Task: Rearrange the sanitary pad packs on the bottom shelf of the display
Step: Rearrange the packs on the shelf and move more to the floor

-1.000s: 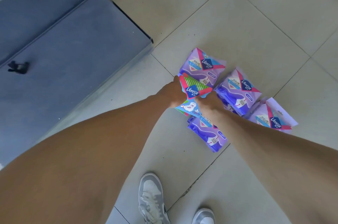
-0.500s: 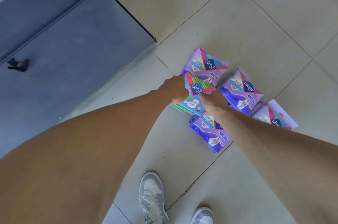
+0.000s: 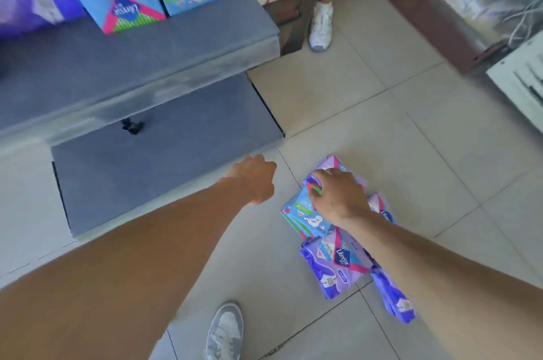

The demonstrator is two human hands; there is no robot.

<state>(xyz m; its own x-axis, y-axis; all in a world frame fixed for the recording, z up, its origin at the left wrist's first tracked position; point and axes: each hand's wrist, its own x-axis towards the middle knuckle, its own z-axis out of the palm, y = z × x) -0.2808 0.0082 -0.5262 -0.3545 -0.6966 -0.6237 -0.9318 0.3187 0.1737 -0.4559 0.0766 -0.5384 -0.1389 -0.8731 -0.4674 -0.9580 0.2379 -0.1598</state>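
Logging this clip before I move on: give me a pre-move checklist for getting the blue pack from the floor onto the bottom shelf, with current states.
1. Right hand holds the blue pack: ok, fingers curl over its top.
2. Left hand free: ok, curled, holds nothing.
3. Bottom shelf has bare space near the hands: ok.
4. Blue pack clear of the purple packs: not ok, it lies on the pile.
5. Black clip out of the way: cannot tell.
6. View sharp: not ok, blurred.
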